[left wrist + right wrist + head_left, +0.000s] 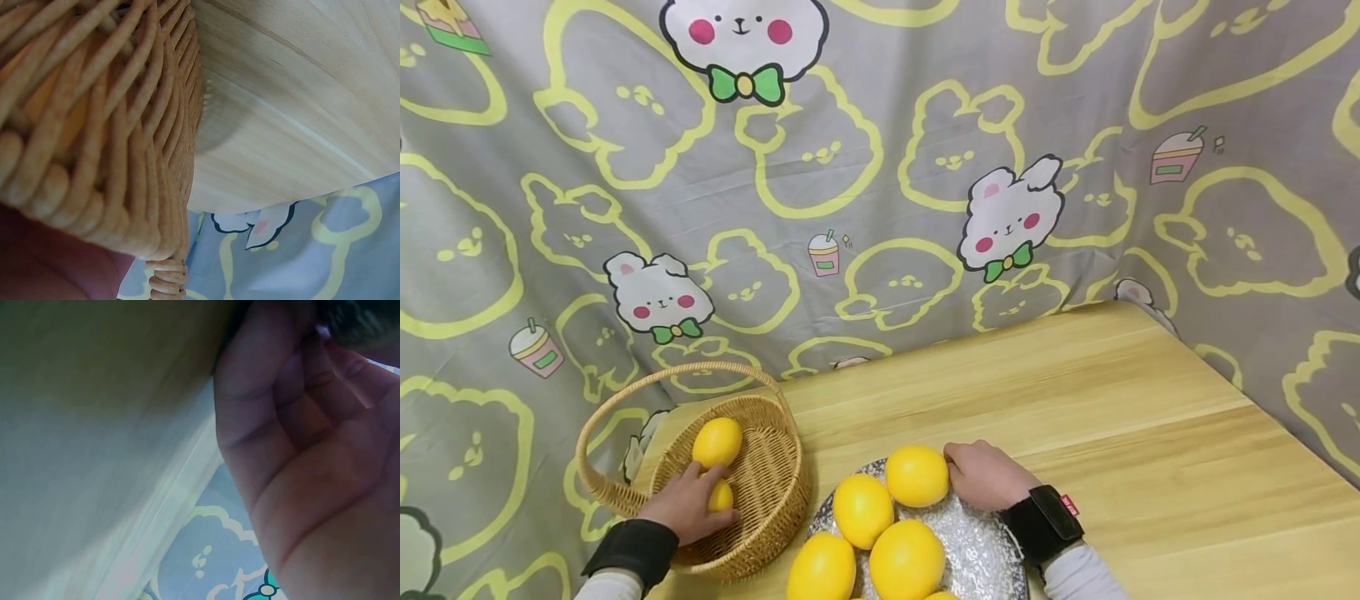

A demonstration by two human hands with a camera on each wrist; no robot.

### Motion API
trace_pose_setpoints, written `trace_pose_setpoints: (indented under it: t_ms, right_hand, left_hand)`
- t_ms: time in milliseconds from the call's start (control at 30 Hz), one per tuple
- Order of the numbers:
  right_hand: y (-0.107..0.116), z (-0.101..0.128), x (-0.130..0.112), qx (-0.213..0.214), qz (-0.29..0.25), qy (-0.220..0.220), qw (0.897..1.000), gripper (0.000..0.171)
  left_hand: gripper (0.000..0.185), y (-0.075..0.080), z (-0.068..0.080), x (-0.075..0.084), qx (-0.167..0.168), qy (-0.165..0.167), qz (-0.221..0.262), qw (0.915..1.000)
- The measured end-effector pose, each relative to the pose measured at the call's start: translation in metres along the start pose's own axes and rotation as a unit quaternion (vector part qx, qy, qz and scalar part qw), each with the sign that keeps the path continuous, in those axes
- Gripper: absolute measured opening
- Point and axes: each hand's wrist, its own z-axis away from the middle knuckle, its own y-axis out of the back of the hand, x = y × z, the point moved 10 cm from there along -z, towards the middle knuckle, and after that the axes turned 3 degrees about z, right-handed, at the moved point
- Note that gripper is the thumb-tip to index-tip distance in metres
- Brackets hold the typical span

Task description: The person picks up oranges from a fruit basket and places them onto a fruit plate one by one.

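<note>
In the head view my left hand (681, 504) reaches into a wicker basket (790, 492) with its fingers around a lemon (720, 497), which it partly hides. Another lemon (717, 442) lies just beyond the fingertips, inside the basket. My right hand (988, 473) grips the far right rim of a speckled grey plate (981, 546). In the right wrist view its fingers (250, 406) curl under the plate's dark edge (362, 322). Several lemons (907, 560) sit on the plate, one of them (917, 476) right beside the right hand. The basket wall (125, 156) fills much of the left wrist view.
A tall arched handle (681, 369) rises over the basket. Both stand on a wooden table (1075, 400), the basket left of the plate. A grey patterned curtain (887, 167) hangs behind the table and along its sides.
</note>
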Motion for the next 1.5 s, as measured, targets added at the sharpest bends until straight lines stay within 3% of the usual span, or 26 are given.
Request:
trace_pose_setpoints:
  t_ms: [1500]
  right_hand:
    - [0.0003,-0.0031,0.0002,0.004,0.015,-0.008,1.000,0.020]
  left_hand:
    - [0.058,0.0026,0.0006,0.0038,0.000,-0.004,0.000,1.0000]
